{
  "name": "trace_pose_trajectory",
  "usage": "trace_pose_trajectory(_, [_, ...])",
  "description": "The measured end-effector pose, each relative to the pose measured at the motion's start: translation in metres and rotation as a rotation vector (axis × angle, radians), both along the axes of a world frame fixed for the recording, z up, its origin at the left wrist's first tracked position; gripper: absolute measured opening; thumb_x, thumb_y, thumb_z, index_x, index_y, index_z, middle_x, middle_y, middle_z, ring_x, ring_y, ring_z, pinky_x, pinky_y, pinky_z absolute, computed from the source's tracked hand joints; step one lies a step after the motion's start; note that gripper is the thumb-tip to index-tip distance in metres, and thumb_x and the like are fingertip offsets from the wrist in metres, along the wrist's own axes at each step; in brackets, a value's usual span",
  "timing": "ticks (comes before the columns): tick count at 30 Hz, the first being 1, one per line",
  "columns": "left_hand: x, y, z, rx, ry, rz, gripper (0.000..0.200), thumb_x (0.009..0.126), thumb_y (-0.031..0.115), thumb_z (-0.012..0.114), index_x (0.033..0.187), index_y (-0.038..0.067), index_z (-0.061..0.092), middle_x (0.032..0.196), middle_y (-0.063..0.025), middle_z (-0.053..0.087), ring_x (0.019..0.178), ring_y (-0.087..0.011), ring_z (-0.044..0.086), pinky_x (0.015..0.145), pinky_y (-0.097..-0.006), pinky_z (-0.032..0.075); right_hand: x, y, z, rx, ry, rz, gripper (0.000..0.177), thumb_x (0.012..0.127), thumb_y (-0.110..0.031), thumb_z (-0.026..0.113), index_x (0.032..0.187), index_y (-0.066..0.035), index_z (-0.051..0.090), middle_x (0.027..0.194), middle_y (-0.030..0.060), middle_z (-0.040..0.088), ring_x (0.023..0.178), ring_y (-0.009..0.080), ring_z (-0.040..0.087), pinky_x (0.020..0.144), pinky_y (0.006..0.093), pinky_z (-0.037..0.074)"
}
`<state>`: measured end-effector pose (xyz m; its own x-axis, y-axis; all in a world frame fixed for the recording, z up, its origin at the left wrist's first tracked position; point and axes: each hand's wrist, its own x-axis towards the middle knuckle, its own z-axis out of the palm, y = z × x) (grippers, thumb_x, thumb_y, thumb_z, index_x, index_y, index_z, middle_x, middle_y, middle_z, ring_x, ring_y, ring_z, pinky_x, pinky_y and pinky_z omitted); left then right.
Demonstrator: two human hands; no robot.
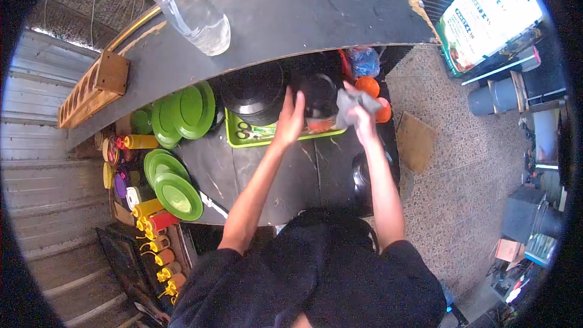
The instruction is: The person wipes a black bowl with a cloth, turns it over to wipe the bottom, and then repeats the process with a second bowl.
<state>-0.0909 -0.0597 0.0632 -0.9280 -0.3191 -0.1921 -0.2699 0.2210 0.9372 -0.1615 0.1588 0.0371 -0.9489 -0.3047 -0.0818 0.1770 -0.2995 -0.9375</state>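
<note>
My left hand (pixel 291 116) rests flat against the side of a dark round container (pixel 317 96) that stands on a lime green tray (pixel 243 140). My right hand (pixel 363 116) grips a grey cloth (pixel 350 104) and presses it to the container's right side. Scissors (pixel 246 132) lie on the tray to the left of my left hand. A stack of black plates (pixel 252 90) sits at the back of the tray.
Green plates (pixel 182 109) lean at the left, with more green plates (pixel 176 191) lower down. Yellow and red squeeze bottles (pixel 155 222) line the left edge. A clear plastic bottle (pixel 194 15) lies on the curved black counter (pixel 291 18). Orange items (pixel 367 85) sit at the right.
</note>
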Motion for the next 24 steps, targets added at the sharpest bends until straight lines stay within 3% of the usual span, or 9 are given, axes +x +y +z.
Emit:
trace_pose_trajectory(4, [-0.05, -0.009, -0.001, 0.072, 0.01, -0.019, 0.089, 0.112, 0.061, 0.031, 0.166, -0.008, 0.018, 0.172, -0.0265, 0.025, 0.161, -0.0325, 0.023, 0.131, -0.0396, 0.018, -0.059, -0.026, -0.013, 0.033, 0.067, -0.058, 0.056, 0.081, -0.01, 0.06, 0.136, -0.001, 0.066, 0.147, 0.0056, 0.064, 0.134, 0.0192, 0.056, 0.115, 0.0326, 0.039])
trace_pose_trajectory(6, [-0.07, -0.011, -0.002, 0.121, 0.02, -0.035, 0.087, 0.112, 0.061, 0.029, 0.166, -0.007, 0.018, 0.172, -0.0242, 0.024, 0.161, -0.031, 0.022, 0.131, -0.0393, 0.017, -0.077, -0.033, -0.019, 0.137, 0.081, -0.047, 0.054, 0.08, -0.007, 0.058, 0.133, 0.003, 0.066, 0.156, 0.0109, 0.058, 0.144, 0.0211, 0.05, 0.119, 0.0314, 0.035])
trace_pose_trajectory(8, [-0.088, -0.015, -0.005, 0.171, 0.021, -0.041, 0.086, 0.113, 0.06, 0.027, 0.166, -0.007, 0.018, 0.173, -0.0219, 0.024, 0.161, -0.0294, 0.021, 0.131, -0.039, 0.016, -0.089, -0.04, -0.029, 0.111, 0.067, -0.072, 0.05, 0.082, -0.006, 0.058, 0.131, 0.001, 0.068, 0.147, 0.0078, 0.064, 0.138, 0.0191, 0.053, 0.117, 0.0303, 0.037])
trace_pose_trajectory(10, [-0.108, -0.019, -0.011, 0.223, 0.016, -0.043, 0.085, 0.113, 0.06, 0.025, 0.166, -0.006, 0.018, 0.173, -0.0196, 0.023, 0.161, -0.0279, 0.021, 0.131, -0.0386, 0.015, -0.09, -0.043, -0.027, 0.164, 0.036, -0.075, 0.035, 0.083, -0.012, 0.061, 0.116, -0.001, 0.071, 0.12, 0.0045, 0.071, 0.116, 0.0177, 0.061, 0.104, 0.0312, 0.044])
trace_pose_trajectory(11, [-0.115, -0.022, -0.013, 0.249, 0.016, -0.045, 0.084, 0.114, 0.059, 0.024, 0.167, -0.006, 0.019, 0.173, -0.0185, 0.023, 0.161, -0.0271, 0.02, 0.131, -0.0385, 0.015, -0.088, -0.045, -0.021, 0.165, 0.127, -0.096, 0.036, 0.082, -0.011, 0.063, 0.116, -0.003, 0.071, 0.11, 0.0033, 0.07, 0.108, 0.0169, 0.06, 0.099, 0.0317, 0.045])
trace_pose_trajectory(16, [-0.135, -0.033, -0.007, 0.37, 0.042, -0.077, 0.081, 0.115, 0.058, 0.019, 0.167, -0.004, 0.019, 0.175, -0.0127, 0.022, 0.161, -0.0233, 0.018, 0.131, -0.0376, 0.013, -0.093, -0.042, -0.036, 0.163, -0.012, -0.088, 0.032, 0.081, -0.013, 0.065, 0.111, -0.003, 0.071, 0.112, 0.0031, 0.07, 0.108, 0.0165, 0.06, 0.098, 0.0317, 0.045])
trace_pose_trajectory(18, [-0.137, -0.036, -0.013, 0.392, 0.045, -0.06, 0.077, 0.115, 0.054, 0.025, 0.167, -0.003, 0.023, 0.174, -0.0121, 0.025, 0.159, -0.0229, 0.022, 0.131, -0.0382, 0.015, -0.092, -0.041, -0.035, 0.168, -0.065, -0.044, 0.031, 0.081, -0.014, 0.065, 0.109, -0.002, 0.071, 0.112, 0.0033, 0.07, 0.108, 0.0164, 0.06, 0.098, 0.0317, 0.045])
trace_pose_trajectory(20, [-0.143, -0.045, -0.036, 0.492, 0.128, -0.072, 0.079, 0.112, 0.058, 0.034, 0.162, -0.003, 0.035, 0.165, -0.0124, 0.039, 0.151, -0.0234, 0.034, 0.125, -0.0409, 0.028, -0.086, -0.048, -0.016, 0.037, -0.049, -0.15, 0.021, 0.083, -0.017, 0.065, 0.098, -0.002, 0.07, 0.109, 0.0029, 0.071, 0.106, 0.0161, 0.06, 0.097, 0.0316, 0.045])
trace_pose_trajectory(24, [-0.131, -0.039, 0.004, 0.599, -0.008, -0.066, 0.075, 0.114, 0.053, 0.031, 0.166, 0.0, 0.026, 0.171, -0.0098, 0.033, 0.156, -0.026, 0.031, 0.128, -0.041, 0.021, -0.099, -0.03, -0.035, 0.094, -0.032, -0.013, 0.021, 0.084, -0.019, 0.064, 0.096, -0.003, 0.07, 0.104, 0.002, 0.071, 0.103, 0.0157, 0.061, 0.098, 0.0312, 0.045])
